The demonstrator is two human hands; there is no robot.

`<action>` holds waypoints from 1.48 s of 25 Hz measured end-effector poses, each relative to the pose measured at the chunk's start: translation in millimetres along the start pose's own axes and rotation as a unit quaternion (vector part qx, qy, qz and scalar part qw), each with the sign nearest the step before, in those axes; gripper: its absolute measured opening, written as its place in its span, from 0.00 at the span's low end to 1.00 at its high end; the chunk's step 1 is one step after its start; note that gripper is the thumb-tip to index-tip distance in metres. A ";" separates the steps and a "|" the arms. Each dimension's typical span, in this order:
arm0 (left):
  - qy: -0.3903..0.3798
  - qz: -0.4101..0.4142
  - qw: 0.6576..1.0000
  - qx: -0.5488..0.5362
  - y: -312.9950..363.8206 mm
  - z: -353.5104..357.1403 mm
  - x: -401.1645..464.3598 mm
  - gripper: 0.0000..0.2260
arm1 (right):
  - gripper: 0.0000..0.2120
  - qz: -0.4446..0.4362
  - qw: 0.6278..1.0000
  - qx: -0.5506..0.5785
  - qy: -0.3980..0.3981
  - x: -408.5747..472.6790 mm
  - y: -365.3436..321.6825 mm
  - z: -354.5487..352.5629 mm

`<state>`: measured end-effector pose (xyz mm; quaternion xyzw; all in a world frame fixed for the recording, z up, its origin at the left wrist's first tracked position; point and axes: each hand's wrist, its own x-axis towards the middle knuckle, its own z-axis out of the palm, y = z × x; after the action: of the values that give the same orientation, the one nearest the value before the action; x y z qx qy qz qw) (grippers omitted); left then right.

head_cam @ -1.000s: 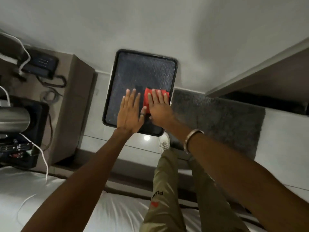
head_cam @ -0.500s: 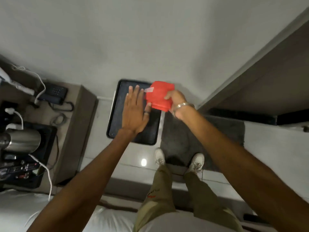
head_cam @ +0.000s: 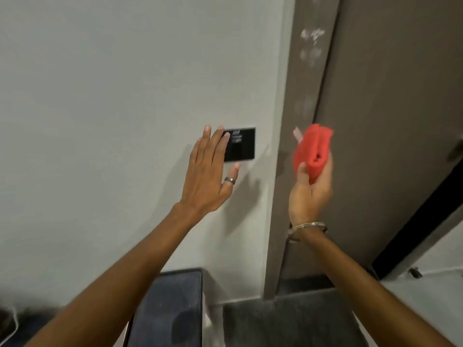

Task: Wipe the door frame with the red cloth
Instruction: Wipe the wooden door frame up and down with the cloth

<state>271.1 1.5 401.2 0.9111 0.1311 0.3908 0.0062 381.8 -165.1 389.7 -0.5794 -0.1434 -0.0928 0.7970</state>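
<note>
The brown door frame runs vertically right of centre, with pale smudges near its top. My right hand holds a folded red cloth raised just in front of the frame at mid height; I cannot tell whether the cloth touches it. My left hand is spread flat with fingers apart on or just in front of the white wall, partly covering a black switch panel. It wears a ring; the right wrist wears a bangle.
The brown door stands right of the frame, a handle at the right edge. A dark tray leans against the wall at the bottom. A grey mat lies on the floor below the frame.
The view has swung up from the floor and tray to the wall and door frame. My right hand lifted the red cloth off the tray up to the frame; my left hand rose to the switch panel.
</note>
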 end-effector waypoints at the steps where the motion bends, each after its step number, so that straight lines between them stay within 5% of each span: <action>1: 0.020 0.015 1.000 0.002 7.2 -5.7 22.5 0.29 | 0.32 -0.099 0.995 -0.029 0.012 18.5 -5.2 0.1; 2: 0.037 0.025 0.999 0.007 13.4 -10.7 43.7 0.29 | 0.34 -0.201 0.976 -0.090 0.009 39.7 -4.0 2.4; 4: 0.062 0.044 0.997 0.028 24.6 -18.3 85.2 0.29 | 0.35 -0.388 0.876 -0.281 -0.058 84.3 7.7 5.8; 6: 0.074 0.061 0.994 0.057 30.0 -21.8 117.3 0.29 | 0.35 -0.448 0.785 -0.395 -0.166 110.0 31.3 12.4; 8: 0.078 0.079 0.988 0.103 28.6 -21.8 141.8 0.30 | 0.36 -0.436 0.791 -0.383 -0.194 117.5 49.4 19.9; 10: 0.107 0.097 0.976 0.164 21.6 -23.7 164.8 0.31 | 0.35 -0.431 0.810 -0.372 -0.141 116.0 51.9 32.7; 15: 0.171 0.091 0.950 0.246 7.2 -19.7 209.7 0.31 | 0.34 -0.489 0.776 -0.394 -0.062 137.6 38.7 56.4; 18: 0.191 0.073 0.938 0.281 3.8 -5.3 215.7 0.30 | 0.34 -0.493 0.791 -0.357 -0.057 139.6 78.5 44.1; 23: 0.219 0.067 0.929 0.291 1.2 1.9 218.0 0.30 | 0.48 -0.533 0.719 -0.434 -0.098 104.1 175.0 0.1; 30: 0.225 0.065 0.926 0.295 1.2 3.2 221.3 0.31 | 0.30 -0.513 0.795 -0.324 -0.010 168.4 29.4 77.5; 37: 0.227 0.074 0.926 0.291 3.8 -0.2 217.9 0.31 | 0.44 -0.464 0.784 -0.406 -0.072 113.3 120.4 28.7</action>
<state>415.7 50.9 556.6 0.7667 0.1696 0.5312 -0.3181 522.9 -98.2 328.1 -0.7177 -0.4009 -0.4594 0.3364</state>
